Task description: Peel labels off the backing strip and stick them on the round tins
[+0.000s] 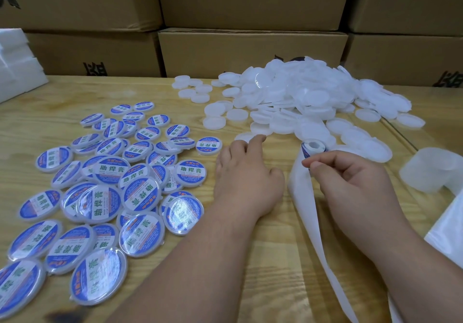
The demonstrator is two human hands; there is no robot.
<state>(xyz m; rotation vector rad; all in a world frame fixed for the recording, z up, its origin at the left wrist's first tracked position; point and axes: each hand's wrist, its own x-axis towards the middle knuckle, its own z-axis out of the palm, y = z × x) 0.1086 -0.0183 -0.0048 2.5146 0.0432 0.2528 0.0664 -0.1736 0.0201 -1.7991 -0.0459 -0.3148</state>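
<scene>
Near: right hand (350, 179) pinches a label at the roll (313, 147) — peel slowly, flat. Left hand (246, 172), fingers straight, reaches for a blank tin (246, 136); unlabelled tins (308, 92) heaped far right on the worktop (270, 260).

Two bare forearms reach up from the bottom of the frame, the hands side by side at centre.

The left hand (246, 177) lies palm down in the middle of the frame, its fingers stretched forward and slightly spread, the fingertips (258, 138) pointing toward the upper part of the picture; its forearm runs down to the lower left of centre. The right hand (350, 179) sits just to the right of it, back of the hand up, its fingers curled in and thumb and forefinger pressed together in a pinch at its upper left; its forearm leaves through the lower right corner.
</scene>
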